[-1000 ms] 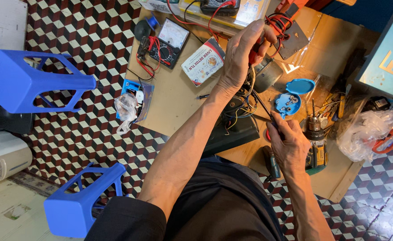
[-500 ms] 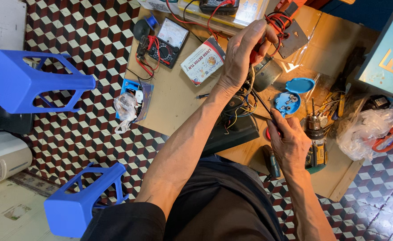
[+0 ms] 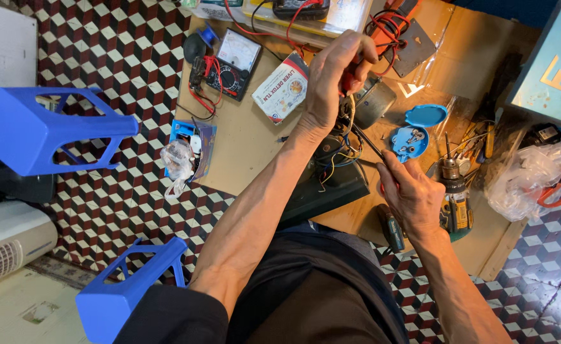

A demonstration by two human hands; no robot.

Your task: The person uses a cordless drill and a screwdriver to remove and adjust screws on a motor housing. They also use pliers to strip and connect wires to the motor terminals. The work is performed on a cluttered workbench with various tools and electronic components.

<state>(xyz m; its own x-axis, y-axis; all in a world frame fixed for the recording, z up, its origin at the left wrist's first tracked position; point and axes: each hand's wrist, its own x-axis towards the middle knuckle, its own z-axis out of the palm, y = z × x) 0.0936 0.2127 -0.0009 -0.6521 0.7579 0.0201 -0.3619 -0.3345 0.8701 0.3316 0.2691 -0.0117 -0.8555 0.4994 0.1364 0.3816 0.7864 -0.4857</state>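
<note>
Both hands work at the opened black unit [image 3: 331, 185]: the left hand [image 3: 331, 83] pinches a red tool above it, the right hand [image 3: 414, 194] grips a probe [image 3: 368, 141], wires still loose.

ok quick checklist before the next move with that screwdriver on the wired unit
1. Left hand gripping the red-handled tool at the unit's top: ok.
2. Right hand holding the screwdriver: ok.
3. Screwdriver tip seated on a screw: cannot tell, hidden among the loose wires.
4. Dark unit resting flat on the board: ok.
5. Open blue case of small parts close to the right hand: not ok, easily knocked.
</note>
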